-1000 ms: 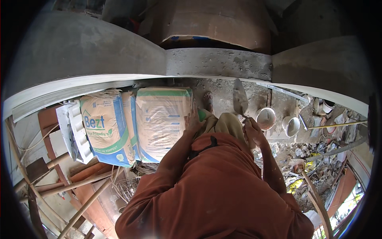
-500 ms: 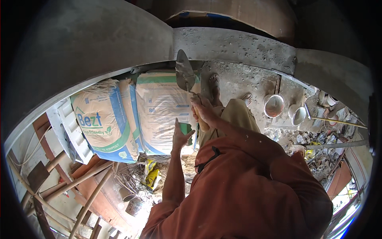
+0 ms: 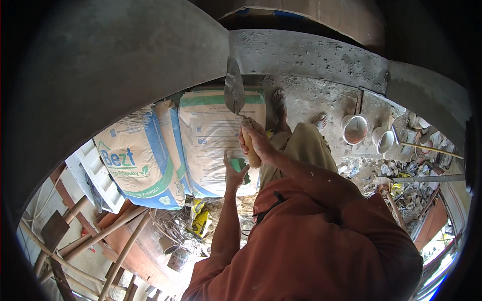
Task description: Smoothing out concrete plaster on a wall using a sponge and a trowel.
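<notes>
My right hand grips the wooden handle of a trowel; its grey blade points up at the cement edge, over the upper part of a tan, green-striped paper sack. Below the trowel, my left hand reaches over that sack with thumb and fingers apart, next to a green patch that I cannot make out clearly. Another blue-and-green printed sack leans at the left, with a third squeezed between them. My feet in sandals show on the dusty concrete beyond my bent knee.
A pocked cement band and curved grey surfaces arch across the top, below a brown board. Two white buckets stand at right among rubble and a yellow pole. Bamboo poles and a white plastic piece lie at left.
My right hand has swung the trowel from right of my knee leftward to above the sack. My left hand has shifted down the sack, its thumb spread. The view has also shifted.
</notes>
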Demonstrator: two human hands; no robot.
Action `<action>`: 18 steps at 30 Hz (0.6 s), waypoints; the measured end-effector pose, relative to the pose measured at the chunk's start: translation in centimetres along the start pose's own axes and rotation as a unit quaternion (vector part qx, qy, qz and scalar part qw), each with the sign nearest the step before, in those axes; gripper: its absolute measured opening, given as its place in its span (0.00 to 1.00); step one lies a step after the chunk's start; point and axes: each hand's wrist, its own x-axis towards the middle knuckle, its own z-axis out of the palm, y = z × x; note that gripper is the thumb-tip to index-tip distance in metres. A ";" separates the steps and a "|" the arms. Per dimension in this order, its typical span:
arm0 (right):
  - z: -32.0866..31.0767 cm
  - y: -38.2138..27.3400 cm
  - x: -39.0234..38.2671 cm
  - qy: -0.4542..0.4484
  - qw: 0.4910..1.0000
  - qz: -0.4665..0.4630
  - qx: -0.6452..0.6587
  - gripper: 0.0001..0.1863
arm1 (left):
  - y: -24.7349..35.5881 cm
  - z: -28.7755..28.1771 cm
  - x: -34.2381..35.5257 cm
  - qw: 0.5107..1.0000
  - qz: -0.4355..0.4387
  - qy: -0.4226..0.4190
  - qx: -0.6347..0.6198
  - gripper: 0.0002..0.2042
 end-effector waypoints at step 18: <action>-1.1 -0.5 -0.9 0.097 0.989 -0.040 -0.104 0.12 | 1.0 0.5 0.4 0.999 -0.012 0.032 0.005 0.49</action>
